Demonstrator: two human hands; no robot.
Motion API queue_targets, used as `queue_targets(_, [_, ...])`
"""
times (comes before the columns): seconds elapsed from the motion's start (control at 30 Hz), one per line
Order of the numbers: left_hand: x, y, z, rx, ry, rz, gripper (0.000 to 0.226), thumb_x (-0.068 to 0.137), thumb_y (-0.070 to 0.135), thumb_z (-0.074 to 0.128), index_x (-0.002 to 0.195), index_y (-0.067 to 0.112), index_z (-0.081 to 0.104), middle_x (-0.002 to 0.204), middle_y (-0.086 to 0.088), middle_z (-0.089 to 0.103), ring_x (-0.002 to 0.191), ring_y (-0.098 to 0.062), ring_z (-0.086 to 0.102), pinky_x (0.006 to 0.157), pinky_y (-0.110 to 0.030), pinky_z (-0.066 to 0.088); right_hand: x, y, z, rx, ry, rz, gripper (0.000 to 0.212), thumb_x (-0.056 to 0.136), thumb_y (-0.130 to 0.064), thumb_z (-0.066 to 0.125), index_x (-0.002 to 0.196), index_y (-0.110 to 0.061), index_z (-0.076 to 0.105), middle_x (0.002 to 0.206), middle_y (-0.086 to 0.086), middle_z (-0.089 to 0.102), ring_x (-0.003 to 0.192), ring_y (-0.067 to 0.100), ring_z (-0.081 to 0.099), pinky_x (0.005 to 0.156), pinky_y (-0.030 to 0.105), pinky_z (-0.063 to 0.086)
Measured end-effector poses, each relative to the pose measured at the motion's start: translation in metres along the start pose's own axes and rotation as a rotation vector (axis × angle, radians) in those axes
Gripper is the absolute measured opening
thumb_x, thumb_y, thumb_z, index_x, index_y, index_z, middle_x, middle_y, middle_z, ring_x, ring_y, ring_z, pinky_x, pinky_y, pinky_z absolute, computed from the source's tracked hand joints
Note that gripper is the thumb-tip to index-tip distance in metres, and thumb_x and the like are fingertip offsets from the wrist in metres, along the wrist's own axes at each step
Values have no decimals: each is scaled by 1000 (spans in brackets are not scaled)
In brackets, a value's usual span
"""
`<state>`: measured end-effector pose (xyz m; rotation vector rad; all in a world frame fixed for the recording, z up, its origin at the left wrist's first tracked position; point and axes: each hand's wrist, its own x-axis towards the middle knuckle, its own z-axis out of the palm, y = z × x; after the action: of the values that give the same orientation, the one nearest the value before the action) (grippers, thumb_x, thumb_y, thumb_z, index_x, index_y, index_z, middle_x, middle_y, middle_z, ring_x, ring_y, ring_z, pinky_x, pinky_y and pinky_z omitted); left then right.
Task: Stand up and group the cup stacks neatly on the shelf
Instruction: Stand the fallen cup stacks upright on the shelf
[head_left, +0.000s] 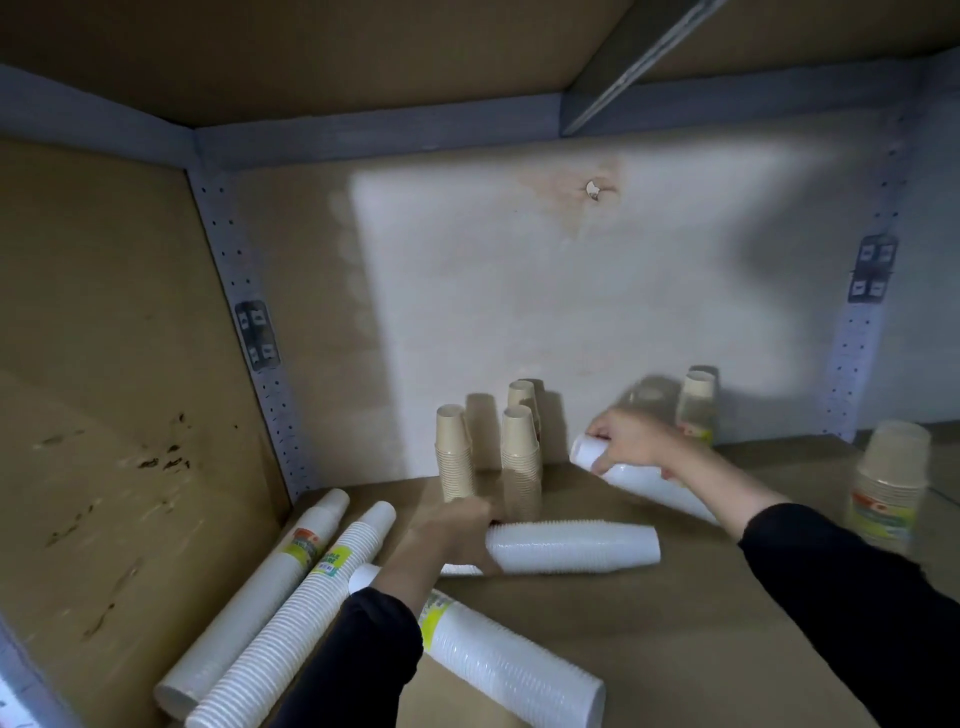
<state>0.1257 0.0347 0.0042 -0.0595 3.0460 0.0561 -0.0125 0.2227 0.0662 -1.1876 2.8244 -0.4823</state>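
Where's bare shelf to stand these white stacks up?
Bare board lies front right, between the middle white stack and the right sleeve. A smaller patch sits back left, between the post and the beige stacks. Front left is crowded with lying white stacks.

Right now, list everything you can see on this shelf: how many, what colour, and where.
Loose lying cup stacks: three, white, two side by side at the left, one front centre.
Middle cup stack: one, white, lying mid-shelf.
Right cup stack: one, white, tilted.
Standing cup stacks: three, beige, grouped at the back wall.
Lone standing stack: one, beige, back right.
Wrapped stack: one, beige, far right, blurred.
Shelf board: one, brown.
Perforated posts: two, grey, back corners.
Left hand: grips the middle cup stack's end.
Right hand: grips the right cup stack.
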Motion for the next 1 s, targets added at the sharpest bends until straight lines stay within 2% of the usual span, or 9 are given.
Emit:
queue_targets(0.07, [-3,-2,-6,-91,61,-45,55,73,28,73,123,12,55,122,-7,59,112,-25,55,92,-32,45,-7,9,-32,67,172,49,25,66,-19,77,63,-12,53,63,3,44,65,19,41,49,27,21])
queue_targets(0.17, [-7,0,-9,-303,195,-160,56,67,32,75,118,17,55,117,-2,63,106,-23,60,93,-36,50,-13,32,-73,275,409,121,51,61,-17,81,49,-16,32,54,4,30,57,17,29,53,29,19])
queue_targets(0.23, [-8,5,-8,-476,273,-220,59,63,36,76,115,19,55,112,-1,65,103,-21,61,92,-38,51,-16,49,-90,426,537,206,42,53,-27,82,53,-3,47,60,10,40,62,18,37,59,30,27])
queue_targets(0.3, [-6,15,-8,-627,320,-232,60,64,34,78,115,14,53,110,-2,65,102,-20,62,87,-33,51,-20,58,-100,530,623,295,50,53,-29,82,73,11,60,68,12,50,67,19,44,63,30,32])
queue_targets(0.37, [-4,30,-11,-771,337,-230,71,59,35,78,119,11,50,112,-3,65,103,-20,62,83,-30,50,-28,58,-103,535,679,331,40,60,-23,82,76,8,62,70,12,49,68,20,44,64,29,31])
queue_targets(0.47, [2,50,-9,-976,386,-205,84,46,42,74,120,11,49,113,-3,65,106,-18,63,92,-37,53,-37,55,-102,482,721,340,31,64,-23,81,70,-2,60,70,14,48,67,22,43,63,29,29])
queue_targets(0.6, [11,72,-7,-1083,424,-184,55,66,20,81,110,15,49,107,1,62,101,-17,61,88,-31,51,-47,52,-103,434,716,361,30,67,-24,79,70,-3,59,72,13,53,70,23,46,53,29,27])
queue_targets(0.73, [15,85,-9,-1081,414,-140,46,69,12,78,103,20,48,98,5,61,96,-15,61,83,-24,46,-56,51,-109,464,730,378,36,67,-25,79,82,5,65,78,12,59,74,23,50,53,28,31])
queue_targets(1.0, [13,97,-13,-1033,338,-100,59,69,14,78,122,10,50,114,-4,63,104,-16,60,86,-24,47,-68,50,-116,492,757,395,42,68,-24,79,90,9,66,95,21,68,77,24,53,66,28,37])
